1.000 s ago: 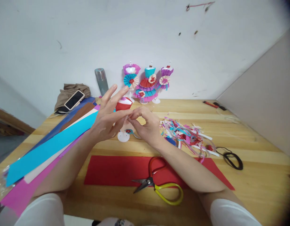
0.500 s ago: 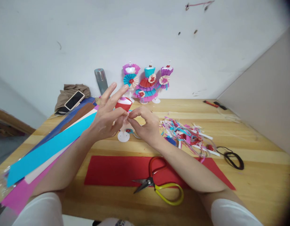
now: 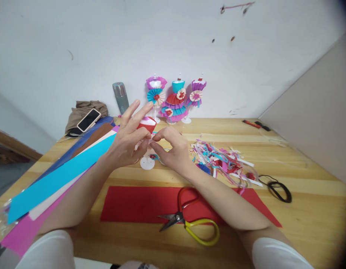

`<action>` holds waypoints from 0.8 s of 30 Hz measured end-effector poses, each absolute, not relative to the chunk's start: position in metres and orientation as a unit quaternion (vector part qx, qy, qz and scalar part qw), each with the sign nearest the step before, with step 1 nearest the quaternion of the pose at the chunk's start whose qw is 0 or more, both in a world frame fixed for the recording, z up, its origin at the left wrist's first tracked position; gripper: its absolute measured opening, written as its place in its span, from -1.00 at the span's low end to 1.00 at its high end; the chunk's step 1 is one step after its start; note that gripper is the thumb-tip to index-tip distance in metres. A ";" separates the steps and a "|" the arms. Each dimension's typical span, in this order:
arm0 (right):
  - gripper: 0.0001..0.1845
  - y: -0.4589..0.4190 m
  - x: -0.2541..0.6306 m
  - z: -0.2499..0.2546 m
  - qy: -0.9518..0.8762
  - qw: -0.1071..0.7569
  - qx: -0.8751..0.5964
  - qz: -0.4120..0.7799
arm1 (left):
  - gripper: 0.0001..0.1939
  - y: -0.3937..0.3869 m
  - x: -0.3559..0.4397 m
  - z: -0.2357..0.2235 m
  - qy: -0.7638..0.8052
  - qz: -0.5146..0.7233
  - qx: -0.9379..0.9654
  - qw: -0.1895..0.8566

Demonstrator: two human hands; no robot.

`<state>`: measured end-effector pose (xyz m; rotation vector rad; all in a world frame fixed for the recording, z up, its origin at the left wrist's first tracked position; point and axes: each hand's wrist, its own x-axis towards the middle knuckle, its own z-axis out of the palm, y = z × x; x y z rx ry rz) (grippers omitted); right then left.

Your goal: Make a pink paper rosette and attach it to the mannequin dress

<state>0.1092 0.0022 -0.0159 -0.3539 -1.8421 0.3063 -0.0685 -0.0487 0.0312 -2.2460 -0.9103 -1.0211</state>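
Observation:
My left hand (image 3: 127, 139) has its thumb and forefinger pinched together, while its other fingers stretch up. My right hand (image 3: 174, 151) curls beside it, thumb and forefinger almost touching the left fingertips. Whatever lies in both pinches is too small to make out. Just behind the fingers stands a small dress form (image 3: 147, 125) wrapped in red paper at the chest, its round white base (image 3: 147, 163) showing below my hands. A small red and blue flower (image 3: 153, 157) shows low, between my hands. The form's middle is mostly hidden.
Scissors (image 3: 178, 216) lie spread on red paper (image 3: 133, 203) in front. Paper scraps (image 3: 220, 158) and a black cord loop (image 3: 279, 189) lie right. Coloured paper strips (image 3: 66, 172) and a phone (image 3: 89, 120) are left. Dressed forms (image 3: 177, 99) and a flask (image 3: 121, 98) stand at the wall.
My right thumb and forefinger have shifted slightly, with a small gap now visible between the two hands' fingertips. My left hand keeps its pinch in nearly the same place.

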 end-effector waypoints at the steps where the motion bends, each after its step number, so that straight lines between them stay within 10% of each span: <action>1: -0.86 0.002 0.109 -0.016 -0.790 0.580 -0.146 0.131 | -0.88 -0.049 -0.069 0.031 -0.336 -0.377 -0.826 0.251; 24: -0.86 0.002 0.107 -0.016 -0.788 0.586 -0.130 0.137 | -0.84 -0.066 -0.055 0.023 -0.347 -0.490 -0.722 0.344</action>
